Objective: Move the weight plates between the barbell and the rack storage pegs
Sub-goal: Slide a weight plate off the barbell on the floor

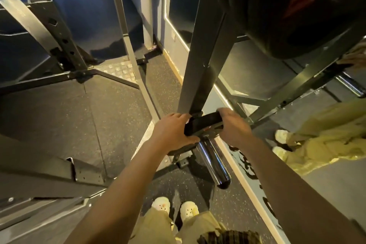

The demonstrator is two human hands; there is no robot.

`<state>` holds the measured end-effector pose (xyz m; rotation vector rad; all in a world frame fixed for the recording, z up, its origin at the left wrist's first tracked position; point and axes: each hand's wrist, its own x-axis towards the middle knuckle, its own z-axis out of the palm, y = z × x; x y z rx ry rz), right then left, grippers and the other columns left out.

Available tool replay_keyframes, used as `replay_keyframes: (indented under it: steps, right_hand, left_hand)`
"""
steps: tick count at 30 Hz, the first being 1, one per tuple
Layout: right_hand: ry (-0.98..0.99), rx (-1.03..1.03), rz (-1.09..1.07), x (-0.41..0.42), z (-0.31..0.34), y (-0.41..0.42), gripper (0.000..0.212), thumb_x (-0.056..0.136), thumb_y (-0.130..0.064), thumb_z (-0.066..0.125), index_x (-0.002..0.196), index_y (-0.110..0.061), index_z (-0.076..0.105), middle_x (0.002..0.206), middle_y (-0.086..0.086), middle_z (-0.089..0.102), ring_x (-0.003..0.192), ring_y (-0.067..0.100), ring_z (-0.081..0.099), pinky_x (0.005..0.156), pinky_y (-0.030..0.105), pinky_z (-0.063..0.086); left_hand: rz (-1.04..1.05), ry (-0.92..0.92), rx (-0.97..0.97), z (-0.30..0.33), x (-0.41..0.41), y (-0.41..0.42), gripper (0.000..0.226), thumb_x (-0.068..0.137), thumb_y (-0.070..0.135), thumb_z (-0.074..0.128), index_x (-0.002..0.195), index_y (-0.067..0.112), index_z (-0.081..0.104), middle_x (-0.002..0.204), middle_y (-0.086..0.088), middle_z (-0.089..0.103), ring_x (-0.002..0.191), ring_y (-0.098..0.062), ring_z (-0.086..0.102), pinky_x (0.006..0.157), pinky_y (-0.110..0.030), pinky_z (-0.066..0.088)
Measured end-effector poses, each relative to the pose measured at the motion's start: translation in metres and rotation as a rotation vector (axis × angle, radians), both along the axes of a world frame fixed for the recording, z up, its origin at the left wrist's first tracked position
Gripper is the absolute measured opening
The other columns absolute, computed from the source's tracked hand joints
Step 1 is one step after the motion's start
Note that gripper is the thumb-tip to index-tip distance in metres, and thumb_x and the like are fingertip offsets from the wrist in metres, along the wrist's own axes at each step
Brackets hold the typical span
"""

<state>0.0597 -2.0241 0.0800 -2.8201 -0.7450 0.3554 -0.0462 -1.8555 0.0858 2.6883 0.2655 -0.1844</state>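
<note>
A small black weight plate (205, 123) sits low on a chrome storage peg (214, 162) at the foot of a grey rack upright (200, 61). My left hand (174, 132) grips the plate's left edge, fingers curled round it. On the opposite edge, my right hand (232, 127) holds it the same way. The peg's free end points toward me. A large black plate (287, 6) hangs higher on the rack at top right.
A wall mirror on the right (316, 125) reflects the rack, another chrome peg (350, 85) and my legs. A second rack frame (59, 31) stands to the left. Dark speckled rubber floor (99, 115) lies below, with my white shoes (174, 207).
</note>
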Motion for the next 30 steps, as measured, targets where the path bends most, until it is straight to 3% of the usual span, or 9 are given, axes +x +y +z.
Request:
replay_keyframes:
  steps: [3,8,13,16,19,21,24,28,30]
  right_hand:
    - [-0.061,-0.054,0.028,-0.005,0.007,0.003,0.039,0.083,-0.009,0.063,0.116,-0.025,0.050,0.110,-0.005,0.055,0.105,0.016,0.053,0.090,0.036,0.048]
    - [-0.212,-0.187,0.150,-0.024,0.029,0.015,0.033,0.085,-0.013,0.062,0.116,-0.020,0.053,0.108,0.000,0.059,0.105,0.021,0.056,0.095,0.035,0.043]
    - [-0.283,-0.288,0.227,-0.052,0.041,0.037,0.027,0.089,-0.022,0.059,0.116,-0.018,0.055,0.107,0.001,0.060,0.105,0.020,0.054,0.097,0.034,0.038]
    - [-0.276,-0.355,0.303,-0.068,0.035,0.052,0.034,0.085,-0.028,0.063,0.117,-0.022,0.054,0.116,-0.001,0.059,0.114,0.019,0.050,0.107,0.042,0.029]
    - [-0.050,-0.077,0.232,-0.056,0.043,0.041,0.028,0.083,-0.022,0.058,0.108,-0.034,0.056,0.114,-0.010,0.058,0.121,0.014,0.046,0.115,0.053,0.014]
    - [0.045,0.040,0.122,-0.034,0.053,0.025,0.029,0.091,-0.026,0.053,0.120,-0.030,0.057,0.126,-0.007,0.056,0.126,0.017,0.044,0.112,0.046,0.025]
    - [0.106,-0.026,0.039,-0.007,0.053,0.002,0.039,0.099,-0.044,0.042,0.131,-0.024,0.053,0.137,-0.005,0.050,0.131,0.021,0.042,0.107,0.039,0.033]
    - [0.227,0.091,-0.006,-0.009,0.029,0.001,0.041,0.103,-0.041,0.028,0.125,-0.019,0.053,0.122,0.000,0.053,0.122,0.021,0.045,0.096,0.031,0.033]
    - [0.155,0.184,-0.059,-0.015,0.021,0.003,0.036,0.104,-0.037,0.028,0.115,-0.017,0.056,0.109,-0.001,0.055,0.110,0.019,0.049,0.089,0.029,0.033]
  left_hand:
    - [0.064,-0.041,0.011,-0.010,-0.013,-0.016,0.046,0.089,0.047,0.060,0.127,0.024,0.047,0.107,0.003,0.063,0.094,-0.017,0.062,0.084,-0.035,0.055]
    - [0.111,-0.092,-0.196,-0.035,-0.037,-0.008,0.033,0.092,0.037,0.059,0.120,0.024,0.047,0.104,0.007,0.060,0.089,-0.014,0.062,0.080,-0.032,0.054]
    - [0.211,-0.094,-0.404,-0.065,-0.061,-0.003,0.029,0.093,0.030,0.061,0.117,0.025,0.046,0.096,0.014,0.056,0.079,0.000,0.054,0.062,-0.009,0.038]
    - [0.265,-0.040,-0.444,-0.086,-0.068,-0.004,0.035,0.093,0.029,0.061,0.122,0.023,0.044,0.106,0.010,0.057,0.087,-0.006,0.053,0.069,-0.014,0.039]
    - [0.298,0.000,-0.328,-0.107,-0.070,-0.002,0.039,0.091,0.032,0.063,0.125,0.021,0.046,0.118,0.006,0.054,0.101,-0.012,0.055,0.081,-0.023,0.046]
    - [0.293,0.015,-0.278,-0.114,-0.069,-0.001,0.043,0.091,0.034,0.063,0.128,0.021,0.046,0.128,0.004,0.050,0.114,-0.018,0.055,0.089,-0.028,0.049]
    - [0.274,0.115,-0.335,-0.115,-0.063,0.004,0.051,0.087,0.032,0.069,0.130,0.020,0.044,0.130,0.001,0.053,0.118,-0.020,0.053,0.093,-0.029,0.046]
    - [0.166,0.309,-0.611,-0.096,-0.057,0.023,0.092,0.071,0.034,0.083,0.144,0.025,0.027,0.145,0.000,0.042,0.131,-0.023,0.042,0.109,-0.036,0.037]
    - [0.151,0.229,-0.620,-0.074,-0.052,0.028,0.095,0.073,0.037,0.081,0.148,0.027,0.024,0.149,-0.001,0.037,0.135,-0.024,0.037,0.112,-0.041,0.034]
